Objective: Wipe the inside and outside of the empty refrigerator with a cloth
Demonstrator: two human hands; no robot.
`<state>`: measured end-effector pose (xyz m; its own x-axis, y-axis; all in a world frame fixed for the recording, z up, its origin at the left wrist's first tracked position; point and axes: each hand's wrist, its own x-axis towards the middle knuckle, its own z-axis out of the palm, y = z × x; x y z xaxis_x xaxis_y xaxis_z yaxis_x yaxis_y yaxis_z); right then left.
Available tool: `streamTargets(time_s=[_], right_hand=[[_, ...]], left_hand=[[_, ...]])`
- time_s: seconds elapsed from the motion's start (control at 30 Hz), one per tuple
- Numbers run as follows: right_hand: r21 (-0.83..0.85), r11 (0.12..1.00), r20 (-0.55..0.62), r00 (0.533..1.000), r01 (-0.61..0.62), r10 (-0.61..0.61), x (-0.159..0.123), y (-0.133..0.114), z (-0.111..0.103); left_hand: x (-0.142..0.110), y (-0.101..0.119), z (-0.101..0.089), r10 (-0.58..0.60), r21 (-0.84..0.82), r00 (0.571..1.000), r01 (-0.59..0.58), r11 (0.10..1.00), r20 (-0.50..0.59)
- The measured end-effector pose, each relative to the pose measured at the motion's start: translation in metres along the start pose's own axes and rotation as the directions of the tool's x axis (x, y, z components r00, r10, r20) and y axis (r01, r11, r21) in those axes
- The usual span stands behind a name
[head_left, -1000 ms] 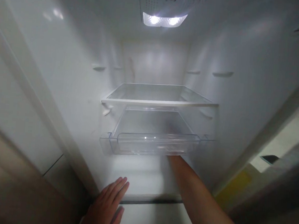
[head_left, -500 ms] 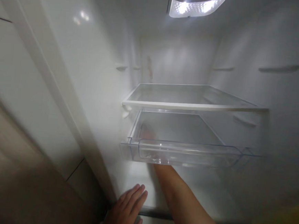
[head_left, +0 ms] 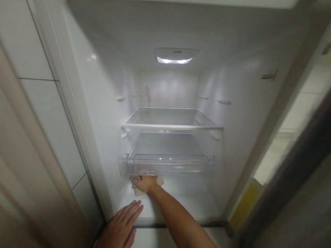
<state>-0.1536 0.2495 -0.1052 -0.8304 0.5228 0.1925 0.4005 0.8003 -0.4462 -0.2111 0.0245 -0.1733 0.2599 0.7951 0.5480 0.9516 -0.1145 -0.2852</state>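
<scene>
I look into an open, lit fridge with bare white walls. My left hand [head_left: 121,227] lies flat, fingers together and stretched, on the front edge of the lower shelf [head_left: 174,227]. My right hand [head_left: 145,182] reaches in under the clear plastic drawer [head_left: 168,163] and is closed on a pale cloth [head_left: 139,191], pressed to the shelf at the drawer's lower left corner. A glass shelf [head_left: 171,126] sits just above the drawer.
The fridge light [head_left: 174,59] glows on the ceiling. A white tiled wall [head_left: 38,102] and a beige panel stand to the left. The dark fridge door [head_left: 302,173] hangs open at the right, with a yellow patch low beside it.
My right hand has drawn back from deep under the drawer to its front left corner, and the cloth now shows. The view has pulled back and upward. The left hand has stayed put.
</scene>
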Motion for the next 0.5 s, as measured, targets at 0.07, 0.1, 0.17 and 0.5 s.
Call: streamTargets(time_s=[0.07, 0.1, 0.17, 0.5], right_hand=[[-0.012, 1.0, 0.024, 1.0, 0.009, -0.009, -0.026, -0.001, -0.006], [-0.019, 1.0, 0.032, 0.999, 0.014, -0.013, -0.039, -0.001, -0.008], [-0.031, 0.999, 0.034, 0.999, 0.012, -0.011, -0.061, 0.001, -0.013], [-0.1, 0.955, -0.175, 0.95, -0.279, 0.259, -0.12, 0.079, -0.063]], left_hand=[[-0.004, -0.001, 0.004, 0.004, 0.002, 1.0, -0.004, 1.0, -0.011], [-0.005, -0.001, 0.007, 0.008, 0.005, 1.0, -0.008, 1.0, -0.023], [-0.008, -0.002, 0.011, 0.023, 0.015, 0.998, -0.022, 1.0, -0.056], [0.001, -0.002, 0.003, 0.077, 0.037, 0.99, -0.073, 0.997, -0.118]])
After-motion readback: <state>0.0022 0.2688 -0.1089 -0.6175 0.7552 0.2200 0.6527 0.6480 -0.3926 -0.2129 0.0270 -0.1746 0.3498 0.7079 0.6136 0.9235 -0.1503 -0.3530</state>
